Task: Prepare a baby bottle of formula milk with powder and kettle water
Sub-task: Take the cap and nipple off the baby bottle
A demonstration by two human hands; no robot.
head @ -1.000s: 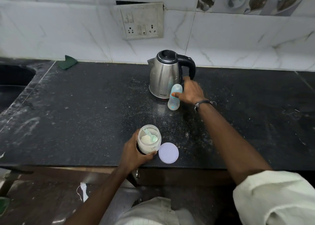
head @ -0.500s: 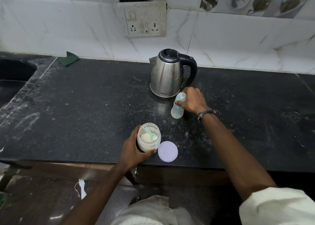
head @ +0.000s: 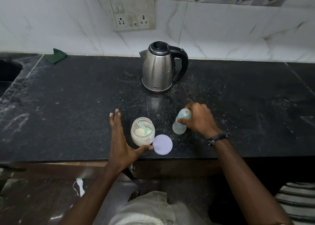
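Note:
A clear baby bottle (head: 180, 123) with a pale blue top leans over the black counter (head: 76, 105), gripped around its upper part by my right hand (head: 198, 120). An open jar of white powder (head: 142, 131) with a green scoop (head: 144, 128) inside stands near the front edge. Its lilac lid (head: 162, 144) lies flat just to its right. My left hand (head: 121, 139) is spread open to the left of the jar, thumb reaching under it toward the lid, fingers off the jar. A steel kettle (head: 158, 68) with a black handle stands at the back.
A wall socket panel (head: 131, 11) sits on the white tiles above the kettle. A green cloth (head: 57, 55) lies at the back left, and a sink (head: 8, 73) opens at the far left. The counter's front edge runs just below the lid.
My right hand has brought the bottle from beside the kettle toward the front, next to the jar. My left hand has let go of the jar and opened.

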